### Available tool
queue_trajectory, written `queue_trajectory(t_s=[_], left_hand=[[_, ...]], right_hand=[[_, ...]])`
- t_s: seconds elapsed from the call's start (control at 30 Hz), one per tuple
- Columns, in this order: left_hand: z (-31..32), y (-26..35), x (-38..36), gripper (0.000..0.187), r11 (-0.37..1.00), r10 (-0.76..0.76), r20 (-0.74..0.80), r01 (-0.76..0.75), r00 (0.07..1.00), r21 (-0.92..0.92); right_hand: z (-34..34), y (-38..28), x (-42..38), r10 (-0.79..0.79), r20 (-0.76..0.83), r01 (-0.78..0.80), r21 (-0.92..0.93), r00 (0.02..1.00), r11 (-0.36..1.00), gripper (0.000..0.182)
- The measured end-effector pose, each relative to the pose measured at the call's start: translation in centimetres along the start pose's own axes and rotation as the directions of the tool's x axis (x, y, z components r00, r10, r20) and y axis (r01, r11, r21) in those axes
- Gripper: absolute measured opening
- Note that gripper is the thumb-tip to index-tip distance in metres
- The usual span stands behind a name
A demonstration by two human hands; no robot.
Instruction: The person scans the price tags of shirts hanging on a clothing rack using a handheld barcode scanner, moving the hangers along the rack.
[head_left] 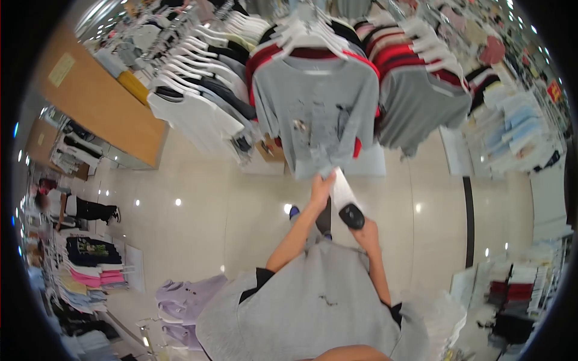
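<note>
A grey printed T-shirt (313, 102) hangs facing me on a white hanger at the front of a rack. My left hand (323, 185) is closed at its lower hem, beside the top of a white tag or paper strip (342, 188). Lower and to the right, my right hand (366, 233) is wrapped round a black handheld device (351, 216), whose head faces the strip. Whether the strip is fixed to the shirt cannot be made out.
White shirts (192, 114) hang left of the grey one, a plain grey shirt (421, 102) right. A wooden panel (96, 96) stands at left. A person (78, 206) is at far left. Lilac garments (186, 298) hang at lower left.
</note>
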State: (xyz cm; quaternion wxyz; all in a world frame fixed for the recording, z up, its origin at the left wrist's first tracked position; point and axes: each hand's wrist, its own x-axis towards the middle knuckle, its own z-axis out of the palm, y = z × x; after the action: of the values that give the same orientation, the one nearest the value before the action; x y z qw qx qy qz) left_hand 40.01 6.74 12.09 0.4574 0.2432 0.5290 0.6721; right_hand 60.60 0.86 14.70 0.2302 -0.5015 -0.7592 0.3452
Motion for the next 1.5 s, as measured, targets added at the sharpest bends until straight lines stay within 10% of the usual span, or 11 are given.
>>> queue_trajectory(t_s=[0.13,0.4,0.43,0.5,0.57,0.77,0.83,0.93,1.23,1.4,1.5], left_hand=[[0.7,1.5,2.0,0.030,0.993,0.067,0.018,-0.064,0.998,-0.097],[2.0,5.1,0.6,0.028,0.995,0.102,0.099,-0.102,0.990,-0.008],[2.4,5.9,0.3,0.016,0.971,-0.061,0.039,0.069,0.997,-0.228],[1.7,5.5,0.6,0.011,0.872,-0.235,0.008,0.214,0.972,-0.440],[-0.4,3.8,1.9,0.028,0.417,-0.281,0.499,0.573,0.819,-0.706],[-1.5,2.9,3.4,0.033,0.386,-0.050,0.658,0.622,0.751,-0.681],[-1.5,3.1,3.2,0.033,0.386,0.058,0.707,0.638,0.705,-0.667],[-1.1,3.6,2.8,0.032,0.436,0.118,0.708,0.605,0.696,-0.667],[-1.1,3.7,1.7,0.022,0.485,0.100,0.718,0.596,0.689,-0.640],[0.0,3.7,-0.3,0.016,0.587,-0.074,0.518,0.457,0.852,-0.668],[1.1,3.2,-1.3,0.028,0.647,-0.153,0.530,0.490,0.834,-0.584]], right_hand=[[-0.9,-2.0,0.4,0.068,-0.156,-0.031,0.230,0.985,0.973,0.030],[-1.7,-3.1,1.1,0.005,-0.196,0.019,0.117,0.980,0.993,0.026],[-1.8,-3.0,1.1,0.005,-0.196,0.019,0.118,0.981,0.993,0.026],[-2.1,-2.9,0.6,0.203,0.239,-0.313,0.693,0.950,0.649,0.021],[-2.8,-4.1,0.2,0.137,0.305,-0.326,0.753,0.943,0.572,0.021],[-4.6,-6.5,-0.2,-0.051,0.443,-0.377,0.813,0.895,0.442,0.024],[-3.9,-6.2,0.5,0.012,0.260,-0.159,0.551,0.965,0.820,0.023],[-2.6,-5.1,0.9,0.084,0.257,-0.192,0.433,0.963,0.880,0.024],[-0.6,-3.5,1.2,0.135,0.291,-0.295,0.623,0.947,0.724,0.012],[1.1,-2.8,2.1,0.133,0.256,-0.271,0.638,0.957,0.721,0.018],[1.8,-1.8,2.1,0.166,0.289,-0.333,0.842,0.943,0.425,0.039]])
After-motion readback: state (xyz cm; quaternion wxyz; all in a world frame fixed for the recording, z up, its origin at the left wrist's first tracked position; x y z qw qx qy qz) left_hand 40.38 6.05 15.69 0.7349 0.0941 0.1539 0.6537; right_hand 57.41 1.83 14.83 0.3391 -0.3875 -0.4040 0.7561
